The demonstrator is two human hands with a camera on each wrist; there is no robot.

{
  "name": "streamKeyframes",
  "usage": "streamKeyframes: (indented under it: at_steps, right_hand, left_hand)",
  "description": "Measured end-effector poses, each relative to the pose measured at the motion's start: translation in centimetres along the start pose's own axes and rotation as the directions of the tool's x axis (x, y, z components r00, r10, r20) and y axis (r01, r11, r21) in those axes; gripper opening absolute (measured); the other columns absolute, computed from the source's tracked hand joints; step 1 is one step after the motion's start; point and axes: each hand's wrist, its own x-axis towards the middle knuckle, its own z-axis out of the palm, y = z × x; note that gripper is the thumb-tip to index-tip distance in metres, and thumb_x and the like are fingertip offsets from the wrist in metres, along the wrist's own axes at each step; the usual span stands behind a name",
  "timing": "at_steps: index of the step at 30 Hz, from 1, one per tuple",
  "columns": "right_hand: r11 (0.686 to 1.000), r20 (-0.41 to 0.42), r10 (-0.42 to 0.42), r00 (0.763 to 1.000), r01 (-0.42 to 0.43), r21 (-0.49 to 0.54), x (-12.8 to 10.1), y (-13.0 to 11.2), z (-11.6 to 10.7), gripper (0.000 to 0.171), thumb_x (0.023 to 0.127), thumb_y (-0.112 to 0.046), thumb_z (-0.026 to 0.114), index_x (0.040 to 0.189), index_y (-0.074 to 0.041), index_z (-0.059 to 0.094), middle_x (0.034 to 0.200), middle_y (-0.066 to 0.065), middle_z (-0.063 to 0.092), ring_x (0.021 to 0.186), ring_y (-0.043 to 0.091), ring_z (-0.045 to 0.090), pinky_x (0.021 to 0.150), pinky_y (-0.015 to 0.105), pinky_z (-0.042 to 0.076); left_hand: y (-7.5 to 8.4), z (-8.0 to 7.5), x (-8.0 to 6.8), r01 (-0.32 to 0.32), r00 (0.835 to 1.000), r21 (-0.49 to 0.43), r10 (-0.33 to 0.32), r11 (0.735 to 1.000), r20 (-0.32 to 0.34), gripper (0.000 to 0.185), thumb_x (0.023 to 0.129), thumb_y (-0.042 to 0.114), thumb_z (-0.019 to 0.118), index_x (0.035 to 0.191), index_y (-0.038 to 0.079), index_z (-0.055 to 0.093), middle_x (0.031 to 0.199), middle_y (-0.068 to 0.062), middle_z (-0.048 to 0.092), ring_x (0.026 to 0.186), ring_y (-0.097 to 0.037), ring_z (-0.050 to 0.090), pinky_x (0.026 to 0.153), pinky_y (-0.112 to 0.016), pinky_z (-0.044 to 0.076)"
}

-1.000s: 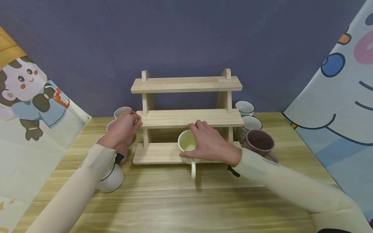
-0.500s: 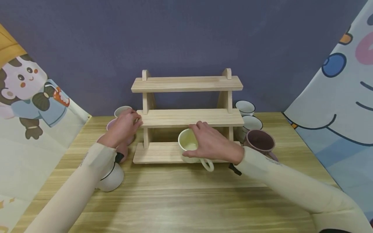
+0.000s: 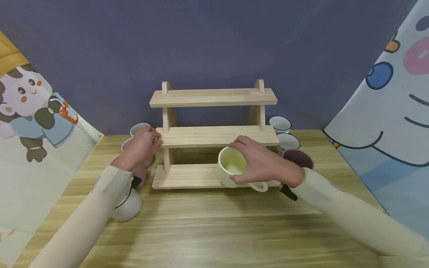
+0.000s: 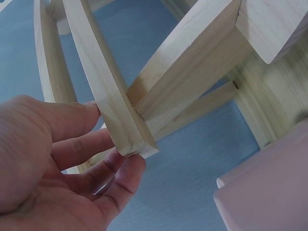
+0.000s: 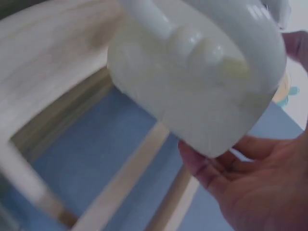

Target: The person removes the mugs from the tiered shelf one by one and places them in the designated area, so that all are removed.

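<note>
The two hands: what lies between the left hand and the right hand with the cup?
In the head view, bare wood of the rack's middle shelf spans between the left hand and the right hand gripping the cream cup.

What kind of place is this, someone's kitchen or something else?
Probably a staged tabletop set rather than a kitchen: a wooden table against a plain purple backdrop, cartoon-printed cloths hung at both sides, and a small three-tier wooden rack with mugs clustered around it.
</note>
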Motion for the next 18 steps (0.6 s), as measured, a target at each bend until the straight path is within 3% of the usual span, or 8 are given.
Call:
streamKeyframes:
  at_steps: [9,18]
  right_hand:
    - [0.998,0.051,-0.001,0.999,0.004,-0.065,-5.6,2.1,-3.0,0.082,0.059,-0.047,0.08,0.127,-0.01,0.053,0.119,0.001,0.051,0.095,0.017,0.053,0.072,0.034,0.047]
    - [0.983,0.026,0.12,0.992,-0.116,-0.14,-11.5,4.1,-4.7,0.077,0.056,-0.043,0.084,0.122,-0.011,0.058,0.116,-0.001,0.052,0.095,0.017,0.054,0.074,0.037,0.047]
  left_hand:
    - [-0.1,-0.1,-0.2,0.006,1.0,0.005,-0.006,1.0,0.006,0.021,0.091,0.005,0.059,0.102,-0.013,0.064,0.101,-0.026,0.057,0.099,-0.04,0.05,0.09,-0.048,0.04]
    - [-0.1,0.1,-0.1,-0.008,1.0,0.003,0.008,1.0,0.006,0.022,0.092,0.007,0.059,0.103,-0.013,0.063,0.101,-0.027,0.056,0.098,-0.04,0.05,0.089,-0.049,0.04]
